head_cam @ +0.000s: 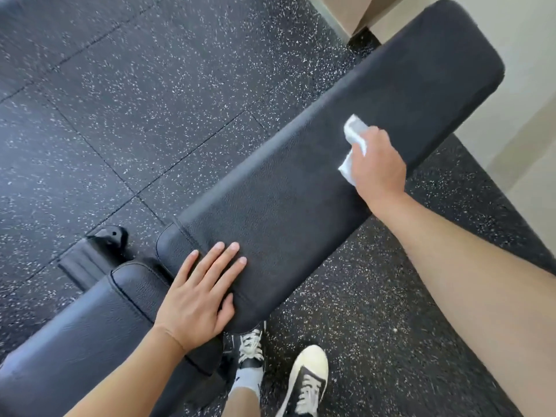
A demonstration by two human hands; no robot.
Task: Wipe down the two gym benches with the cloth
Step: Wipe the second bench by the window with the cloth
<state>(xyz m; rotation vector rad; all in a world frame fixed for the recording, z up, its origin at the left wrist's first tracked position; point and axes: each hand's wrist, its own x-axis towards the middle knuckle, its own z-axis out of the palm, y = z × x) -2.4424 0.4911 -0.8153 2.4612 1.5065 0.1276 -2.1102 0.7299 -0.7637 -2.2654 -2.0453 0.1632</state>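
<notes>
Only the head cam to go on here, looking straight down at my hands. My right hand (377, 164) has its fingers curled round the white cloth (355, 139), bunched up and pressed onto the long back pad (301, 182) of the bench, a bit past the middle toward the far end. My left hand (200, 291) lies flat with straight fingers on the near end of that same pad, just by the gap to the seat pad (90, 320), holding nothing, just bracing. The way I'd do this step: keep the cloth flat under the palm instead of balled up, run long overlapping passes along the pad rather than across, and don't skip the rolled edges or the far rounded end, which looks not yet reached. Pad's long axis runs diagonally, from lower left by my shoes (307, 377) up to the upper right near the pale wall (526, 130); the top faces up at the camera. I can only see one bench on the speckled rubber floor (120, 100), so I reckon the second is still to do.
</notes>
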